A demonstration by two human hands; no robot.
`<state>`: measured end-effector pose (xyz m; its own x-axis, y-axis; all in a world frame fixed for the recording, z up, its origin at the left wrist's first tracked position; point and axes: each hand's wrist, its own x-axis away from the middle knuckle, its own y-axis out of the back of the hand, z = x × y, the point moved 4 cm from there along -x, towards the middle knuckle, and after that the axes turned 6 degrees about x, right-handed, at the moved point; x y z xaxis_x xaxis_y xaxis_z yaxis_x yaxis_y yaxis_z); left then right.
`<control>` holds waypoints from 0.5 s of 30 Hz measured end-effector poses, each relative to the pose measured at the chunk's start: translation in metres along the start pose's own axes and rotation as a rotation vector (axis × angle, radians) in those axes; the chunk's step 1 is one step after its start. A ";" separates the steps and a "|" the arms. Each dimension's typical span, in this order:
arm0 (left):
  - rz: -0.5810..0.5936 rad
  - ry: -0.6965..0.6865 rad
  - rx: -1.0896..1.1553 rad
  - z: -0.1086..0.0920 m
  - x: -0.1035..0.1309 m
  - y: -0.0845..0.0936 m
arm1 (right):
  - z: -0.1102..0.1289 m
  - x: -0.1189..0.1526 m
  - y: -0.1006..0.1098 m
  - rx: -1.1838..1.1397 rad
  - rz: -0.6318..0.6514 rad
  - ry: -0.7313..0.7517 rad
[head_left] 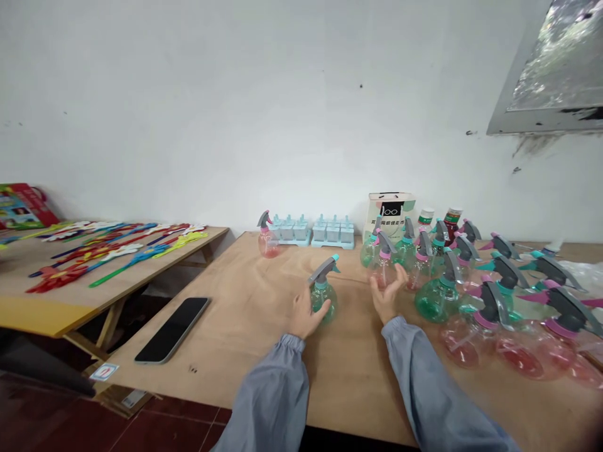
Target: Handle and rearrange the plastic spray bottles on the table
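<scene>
A green spray bottle (328,301) with a grey and teal trigger head stands upright at the middle of the wooden table. My left hand (307,312) is wrapped round its left side, thumb in front. To the right, my right hand (388,295) has its thumb and fingers apart, close to a pink spray bottle (380,270) at the left edge of a group of several pink and green bottles; whether it touches that bottle is unclear. Another pink spray bottle (268,243) stands alone near the wall.
Light blue moulds (333,233), a paper bag (377,207) and white-capped jars (452,220) stand along the wall. A black phone (173,329) lies at the left. Colourful flower-shaped items (101,251) cover the neighbouring table (42,314); a gap separates the tables.
</scene>
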<state>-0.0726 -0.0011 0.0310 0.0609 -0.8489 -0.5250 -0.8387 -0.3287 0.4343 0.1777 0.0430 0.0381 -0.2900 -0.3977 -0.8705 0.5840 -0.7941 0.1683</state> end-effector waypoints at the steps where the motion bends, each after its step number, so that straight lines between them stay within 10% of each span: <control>1: 0.019 -0.007 0.012 -0.001 0.002 -0.004 | 0.014 0.005 0.000 -0.090 0.105 0.065; 5: 0.090 -0.085 0.015 -0.011 0.014 -0.025 | 0.063 0.024 -0.006 -0.345 0.474 0.106; 10: 0.268 -0.257 -0.067 -0.017 0.020 -0.037 | 0.069 0.022 -0.006 -0.401 0.435 -0.110; 13: 0.240 -0.257 -0.124 0.000 -0.015 -0.011 | 0.059 0.017 0.000 -0.404 0.379 -0.152; 15: -0.016 -0.093 -0.173 0.021 -0.058 0.026 | 0.057 0.017 0.004 -0.413 0.349 -0.172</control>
<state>-0.1091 0.0482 0.0578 0.0165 -0.8036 -0.5950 -0.7321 -0.4150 0.5402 0.1324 0.0072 0.0505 -0.1257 -0.7008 -0.7022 0.9054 -0.3704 0.2076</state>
